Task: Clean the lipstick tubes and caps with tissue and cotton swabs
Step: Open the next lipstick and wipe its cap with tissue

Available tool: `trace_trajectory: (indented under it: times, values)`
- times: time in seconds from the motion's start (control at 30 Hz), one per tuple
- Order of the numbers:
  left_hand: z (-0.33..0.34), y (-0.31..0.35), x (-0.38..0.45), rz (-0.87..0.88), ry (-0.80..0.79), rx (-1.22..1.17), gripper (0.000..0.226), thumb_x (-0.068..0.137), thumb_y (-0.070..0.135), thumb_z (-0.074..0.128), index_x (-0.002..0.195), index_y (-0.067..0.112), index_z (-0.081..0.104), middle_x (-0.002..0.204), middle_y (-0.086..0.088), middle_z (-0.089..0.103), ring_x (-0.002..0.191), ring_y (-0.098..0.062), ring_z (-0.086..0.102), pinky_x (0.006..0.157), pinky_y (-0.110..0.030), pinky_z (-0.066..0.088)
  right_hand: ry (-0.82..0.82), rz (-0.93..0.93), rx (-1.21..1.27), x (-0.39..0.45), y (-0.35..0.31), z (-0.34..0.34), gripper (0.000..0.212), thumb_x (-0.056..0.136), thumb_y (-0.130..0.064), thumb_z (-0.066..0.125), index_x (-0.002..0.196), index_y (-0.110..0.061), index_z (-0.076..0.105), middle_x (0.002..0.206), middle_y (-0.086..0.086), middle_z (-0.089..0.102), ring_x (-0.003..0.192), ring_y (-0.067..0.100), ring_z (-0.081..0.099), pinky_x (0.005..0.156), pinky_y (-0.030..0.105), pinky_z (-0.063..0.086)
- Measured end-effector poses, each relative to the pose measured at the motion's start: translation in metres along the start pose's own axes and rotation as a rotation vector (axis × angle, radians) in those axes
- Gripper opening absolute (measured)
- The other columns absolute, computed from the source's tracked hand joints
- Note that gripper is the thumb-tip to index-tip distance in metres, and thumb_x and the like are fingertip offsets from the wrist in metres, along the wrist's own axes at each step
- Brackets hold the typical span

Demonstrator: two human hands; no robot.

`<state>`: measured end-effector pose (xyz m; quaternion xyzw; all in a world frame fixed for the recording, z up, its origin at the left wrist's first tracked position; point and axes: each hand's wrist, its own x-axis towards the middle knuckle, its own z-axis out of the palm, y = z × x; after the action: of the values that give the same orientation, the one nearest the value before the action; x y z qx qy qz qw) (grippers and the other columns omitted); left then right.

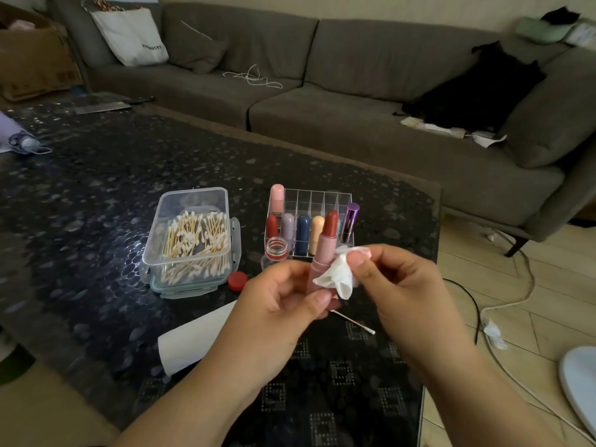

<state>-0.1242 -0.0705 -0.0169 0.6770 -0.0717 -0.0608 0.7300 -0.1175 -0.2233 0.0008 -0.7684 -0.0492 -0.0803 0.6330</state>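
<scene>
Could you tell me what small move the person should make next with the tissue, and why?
Probably press the tissue against the pink lipstick tube and wipe around it. The left hand holds the uncapped tube upright, and the right hand pinches the crumpled tissue right beside its barrel, so wiping seems the natural next move.

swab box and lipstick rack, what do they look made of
Swab box: clear, slightly cloudy plastic by the look, since the swabs show through its walls. Lipstick rack: clear, glossy acrylic or similar hard plastic, with thin see-through dividers; glass cannot be excluded.
</scene>
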Motion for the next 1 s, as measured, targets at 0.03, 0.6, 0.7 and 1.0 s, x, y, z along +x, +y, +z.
trace_trajectory:
  times: [0.03, 0.6, 0.7, 1.0]
  values:
    - [0.000, 0.000, 0.000, -0.006, 0.010, 0.033, 0.021, 0.085, 0.008, 0.063, 0.103, 0.019, 0.064, 0.093, 0.002, 0.075, 0.092, -0.011, 0.069, 0.083, -0.028, 0.053, 0.030, 0.011, -0.056, 0.002, 0.002, -0.005, 0.012, 0.087, -0.024, 0.061, 0.084, -0.023, 0.073, 0.086, -0.004, 0.070, 0.079, 0.006, 0.065, 0.071, 0.013, 0.049]
    - [-0.004, -0.025, 0.001, 0.030, 0.252, 0.691, 0.015, 0.076, 0.023, 0.075, 0.070, 0.031, 0.065, 0.055, 0.023, 0.058, 0.056, 0.003, 0.053, 0.054, -0.010, 0.038, -0.178, 0.162, -0.865, 0.027, 0.030, -0.006, 0.025, 0.097, -0.018, 0.039, 0.117, -0.022, 0.054, 0.088, -0.003, 0.058, 0.073, 0.011, 0.054, 0.057, 0.022, 0.038]
    - [-0.003, -0.030, 0.004, 0.015, 0.280, 0.835, 0.006, 0.076, 0.030, 0.075, 0.077, 0.030, 0.068, 0.056, 0.017, 0.057, 0.054, -0.001, 0.051, 0.051, -0.014, 0.033, -0.186, 0.121, -0.945, 0.033, 0.035, 0.011, 0.028, 0.095, -0.034, 0.047, 0.118, -0.020, 0.055, 0.094, -0.002, 0.062, 0.080, 0.013, 0.059, 0.065, 0.026, 0.046]
    - [-0.007, -0.031, 0.009, 0.002, 0.296, 0.972, 0.014, 0.080, 0.038, 0.070, 0.092, 0.031, 0.068, 0.083, 0.012, 0.069, 0.078, -0.005, 0.061, 0.072, -0.026, 0.048, -0.218, 0.160, -1.072, 0.047, 0.051, 0.031, 0.030, 0.092, -0.041, 0.050, 0.097, -0.016, 0.066, 0.089, 0.001, 0.065, 0.081, 0.019, 0.062, 0.066, 0.030, 0.050]
